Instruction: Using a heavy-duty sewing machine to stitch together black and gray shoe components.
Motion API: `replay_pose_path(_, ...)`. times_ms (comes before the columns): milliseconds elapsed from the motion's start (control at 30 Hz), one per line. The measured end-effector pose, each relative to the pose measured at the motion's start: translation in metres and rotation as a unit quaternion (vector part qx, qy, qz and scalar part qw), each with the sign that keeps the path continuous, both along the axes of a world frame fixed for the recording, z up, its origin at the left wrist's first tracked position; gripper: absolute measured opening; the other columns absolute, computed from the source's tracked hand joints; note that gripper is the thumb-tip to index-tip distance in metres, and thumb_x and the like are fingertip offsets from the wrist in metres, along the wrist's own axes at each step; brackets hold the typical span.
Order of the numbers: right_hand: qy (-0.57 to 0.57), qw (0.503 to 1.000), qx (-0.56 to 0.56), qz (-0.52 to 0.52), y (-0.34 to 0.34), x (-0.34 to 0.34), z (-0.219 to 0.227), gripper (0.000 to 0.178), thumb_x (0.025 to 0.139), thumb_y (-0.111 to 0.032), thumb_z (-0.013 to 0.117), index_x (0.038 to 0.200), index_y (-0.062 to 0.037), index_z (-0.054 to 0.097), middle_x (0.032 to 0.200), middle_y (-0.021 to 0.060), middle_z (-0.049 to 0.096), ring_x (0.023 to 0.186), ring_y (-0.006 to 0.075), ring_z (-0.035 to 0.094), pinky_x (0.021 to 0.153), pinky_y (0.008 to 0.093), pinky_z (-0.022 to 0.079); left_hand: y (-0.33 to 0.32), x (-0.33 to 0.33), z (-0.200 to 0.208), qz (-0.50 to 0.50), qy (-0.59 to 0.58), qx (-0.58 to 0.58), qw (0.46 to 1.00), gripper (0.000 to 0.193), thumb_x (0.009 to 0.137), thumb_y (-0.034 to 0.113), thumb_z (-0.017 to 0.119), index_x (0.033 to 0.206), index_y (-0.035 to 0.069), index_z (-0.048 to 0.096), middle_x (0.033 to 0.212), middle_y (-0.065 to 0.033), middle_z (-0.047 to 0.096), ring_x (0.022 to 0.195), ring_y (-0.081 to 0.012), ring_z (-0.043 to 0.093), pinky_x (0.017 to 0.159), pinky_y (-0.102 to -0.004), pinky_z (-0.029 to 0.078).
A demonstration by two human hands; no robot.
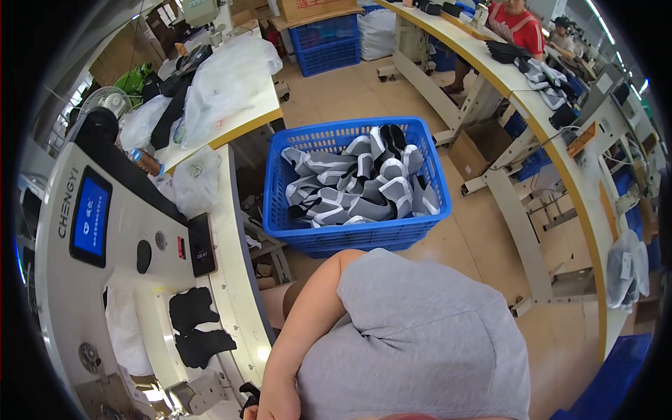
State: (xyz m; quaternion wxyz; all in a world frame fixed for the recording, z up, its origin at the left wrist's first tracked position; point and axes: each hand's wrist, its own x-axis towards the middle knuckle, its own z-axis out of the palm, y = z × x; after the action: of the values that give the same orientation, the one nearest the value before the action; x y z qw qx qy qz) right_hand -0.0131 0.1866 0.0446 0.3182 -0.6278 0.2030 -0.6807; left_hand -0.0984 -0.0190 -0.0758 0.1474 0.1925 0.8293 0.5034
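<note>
My right arm, in a grey short sleeve, reaches down past the edge of the sewing table (pixel 236 329). Only part of my right hand (pixel 269 409) shows at the lower edge. Its fingers look curled at a small black item (pixel 248 393) that is cut off and hard to make out. My left hand is out of the picture. Two black fabric pieces (pixel 199 327) lie on the sewing machine's bed, to the left of my right hand. The pale sewing machine (pixel 133 238) has a lit blue screen (pixel 91 217). A phone (pixel 202 245) rests beside it.
Ahead, a blue plastic basket (pixel 269 189) holds many grey, white and black pieces shaped like shoe uppers. Clear plastic bags (pixel 231 77) cover the table at left. A long curved-looking workbench (pixel 560 150) runs along the right. Beyond it sits a co-worker in red (pixel 521 31).
</note>
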Motion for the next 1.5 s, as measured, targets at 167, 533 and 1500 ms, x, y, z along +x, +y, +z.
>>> replay_pose_path(167, 0.050, 0.999, -0.016, -0.015, 0.019, -0.019, -0.008, 0.035, 0.102, -0.023, 0.054, 0.110, 0.0114, 0.061, 0.092, 0.0105, 0.065, 0.083, 0.0170, 0.056, 0.071, 0.0329, 0.047, -0.002, -0.003, 0.007, 0.004, -0.013, -0.033, 0.999, 0.004, 0.089, -0.002, 0.062, 0.087, 0.000, 0.058, 0.079, 0.0001, 0.057, 0.071, -0.0075, 0.051, 0.066, -0.0209, 0.040)
replay_pose_path(533, 0.008, 0.998, 0.043, 0.039, 0.011, -0.026, -0.031, 0.027, 0.098, -0.016, 0.058, 0.109, 0.0075, 0.064, 0.093, 0.0104, 0.068, 0.089, 0.0156, 0.061, 0.080, 0.0309, 0.048, -0.052, 0.040, 0.036, 0.049, -0.069, -0.111, 0.990, 0.005, 0.089, -0.001, 0.062, 0.087, 0.001, 0.058, 0.079, 0.0008, 0.056, 0.070, -0.0071, 0.050, 0.065, -0.0206, 0.039)
replay_pose_path(1500, -0.085, 0.985, 0.144, -0.039, 0.032, -0.023, -0.019, 0.024, 0.093, -0.011, 0.059, 0.108, 0.0069, 0.062, 0.094, 0.0149, 0.068, 0.086, 0.0194, 0.065, 0.077, 0.0332, 0.052, 0.088, -0.044, -0.017, -0.067, 0.016, 0.137, 0.988, 0.007, 0.090, 0.000, 0.063, 0.087, 0.002, 0.058, 0.078, 0.0024, 0.054, 0.067, -0.0062, 0.046, 0.061, -0.0198, 0.037)
